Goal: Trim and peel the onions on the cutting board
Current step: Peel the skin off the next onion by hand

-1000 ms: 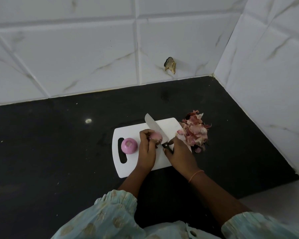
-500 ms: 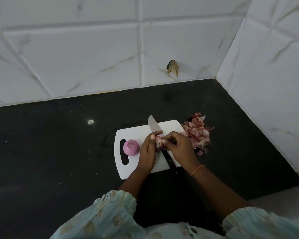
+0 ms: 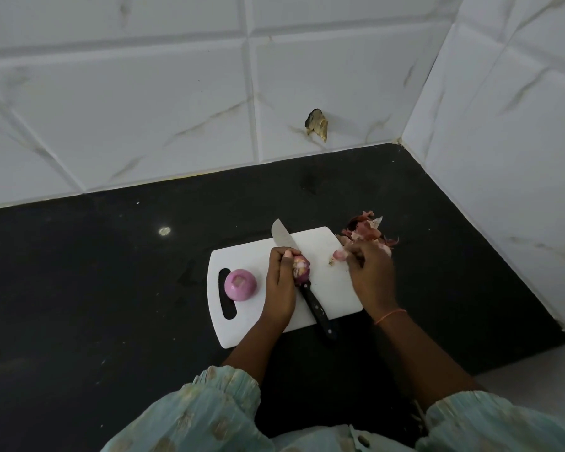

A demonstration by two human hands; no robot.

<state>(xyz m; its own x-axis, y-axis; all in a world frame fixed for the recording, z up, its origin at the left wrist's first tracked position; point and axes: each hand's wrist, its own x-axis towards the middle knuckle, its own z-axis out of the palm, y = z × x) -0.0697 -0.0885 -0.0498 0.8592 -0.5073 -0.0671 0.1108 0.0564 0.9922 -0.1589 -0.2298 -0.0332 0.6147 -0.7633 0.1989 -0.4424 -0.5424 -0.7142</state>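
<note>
Gripping the half-peeled onion with my left hand mid-board, over the knife. At three o'clock my right hand pinches a peel scrap. Peeled onion sits at nine o'clock on the cutting board.

**Around the work area**

A black table fills a tiled corner, its dark surface flecked with pale specks and one small whitish spot left of centre. White, faintly veined wall tiles rise behind it and along the right side. A brownish chipped patch marks the back wall just above the table edge. Pale green patterned sleeves show at the bottom.
</note>
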